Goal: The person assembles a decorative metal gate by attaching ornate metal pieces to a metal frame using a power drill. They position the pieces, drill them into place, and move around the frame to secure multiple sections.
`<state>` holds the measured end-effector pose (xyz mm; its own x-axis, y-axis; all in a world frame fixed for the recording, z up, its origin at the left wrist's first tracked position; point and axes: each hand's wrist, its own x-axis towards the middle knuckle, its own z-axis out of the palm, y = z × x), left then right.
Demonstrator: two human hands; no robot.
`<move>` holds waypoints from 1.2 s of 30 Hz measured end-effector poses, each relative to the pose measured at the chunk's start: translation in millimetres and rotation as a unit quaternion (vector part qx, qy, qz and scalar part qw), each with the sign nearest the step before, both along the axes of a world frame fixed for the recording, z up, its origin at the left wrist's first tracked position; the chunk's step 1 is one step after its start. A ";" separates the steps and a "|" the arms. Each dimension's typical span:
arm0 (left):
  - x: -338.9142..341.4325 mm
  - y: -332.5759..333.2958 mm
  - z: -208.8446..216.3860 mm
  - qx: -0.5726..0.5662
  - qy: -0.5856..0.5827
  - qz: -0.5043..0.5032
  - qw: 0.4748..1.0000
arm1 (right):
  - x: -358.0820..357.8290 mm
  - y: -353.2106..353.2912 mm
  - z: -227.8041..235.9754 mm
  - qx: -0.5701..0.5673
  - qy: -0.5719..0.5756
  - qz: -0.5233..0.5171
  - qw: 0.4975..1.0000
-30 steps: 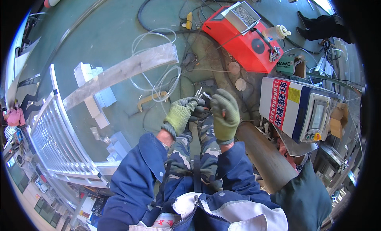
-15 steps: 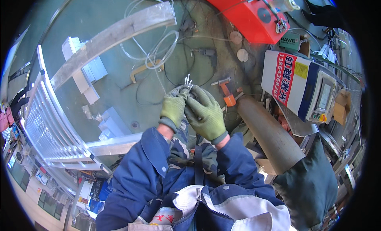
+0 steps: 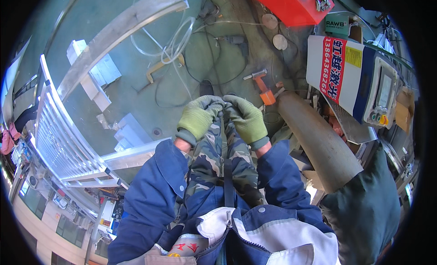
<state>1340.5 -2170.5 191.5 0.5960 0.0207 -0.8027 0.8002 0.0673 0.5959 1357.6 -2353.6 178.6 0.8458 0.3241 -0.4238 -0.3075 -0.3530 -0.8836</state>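
Observation:
Both hands wear green knitted gloves and meet in front of my camouflage trousers. My left hand is closed, its thumb and fingers pressed together toward the right. My right hand is closed as well, pinching at the left hand's fingertips. Whatever lies between them is hidden by the gloves. Beyond my right hand, an orange-handled hammer lies on the floor. A yellowish clamp and a dark power drill lie farther off.
A ladder-like silver metal frame stands at the left, with a curved metal bar above it. A thick brown pipe lies at the right beside a white-and-blue machine. Clear hose and cables cross the floor near a red cabinet.
Several thin silvery pins that stuck up from my left hand no longer show. My right hand has turned, its fingertips now meeting the left's. The view has shifted, with surroundings higher at the top.

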 end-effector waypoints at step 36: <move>-215.0 -93.8 -232.3 -0.061 0.189 0.150 0.969 | 18.1 -220.6 -530.9 -0.477 0.141 0.196 0.845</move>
<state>1125.5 -2264.4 -40.7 0.2413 0.0395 -0.9697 0.8930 0.3822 0.2378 1375.7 -2574.1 -352.3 0.5735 -0.0475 -0.8178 -0.1522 -0.9871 -0.0495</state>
